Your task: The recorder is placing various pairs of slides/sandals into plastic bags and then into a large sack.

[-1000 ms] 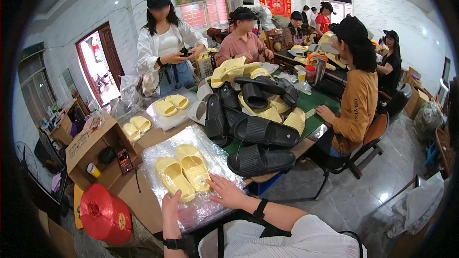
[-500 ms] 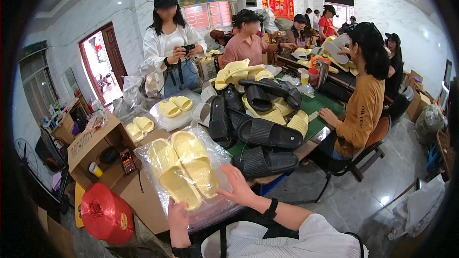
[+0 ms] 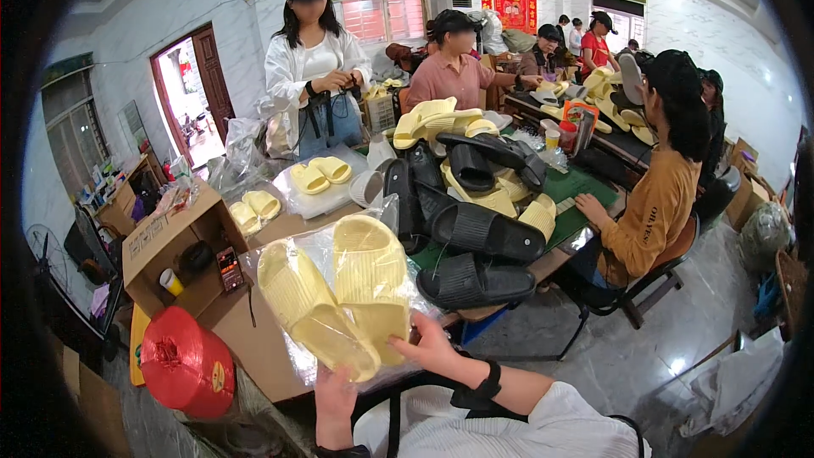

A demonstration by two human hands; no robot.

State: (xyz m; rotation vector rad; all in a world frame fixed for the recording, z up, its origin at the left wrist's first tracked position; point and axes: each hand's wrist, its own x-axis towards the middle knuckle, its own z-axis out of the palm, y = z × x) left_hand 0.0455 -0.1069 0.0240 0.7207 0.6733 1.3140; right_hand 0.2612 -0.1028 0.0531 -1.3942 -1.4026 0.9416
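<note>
A pair of pale yellow slippers (image 3: 369,263) is in front of me with a clear plastic bag (image 3: 298,356) around or under them; which one I cannot tell. My left hand (image 3: 337,394) is closed at the heel of the left slipper, its fingers partly hidden. On the right slipper's heel edge, my right hand (image 3: 431,346) pinches with thumb and fingers. Both toes point away from me, and the pair is tilted up. Just beyond my right hand lies a black slipper (image 3: 475,282), part of a heap of black and yellow slippers.
Left of me are an open cardboard box (image 3: 174,225) with a phone (image 3: 229,269) propped at it, and a red twine roll (image 3: 186,365). Two more yellow pairs (image 3: 320,174) lie beyond. A co-worker in a brown top (image 3: 661,203) sits at right; others are behind the table.
The yellow slippers have tilted up and come closer, their toes spreading apart. My right hand has closed from spread fingers onto the right heel. The whole view has shifted slightly.
</note>
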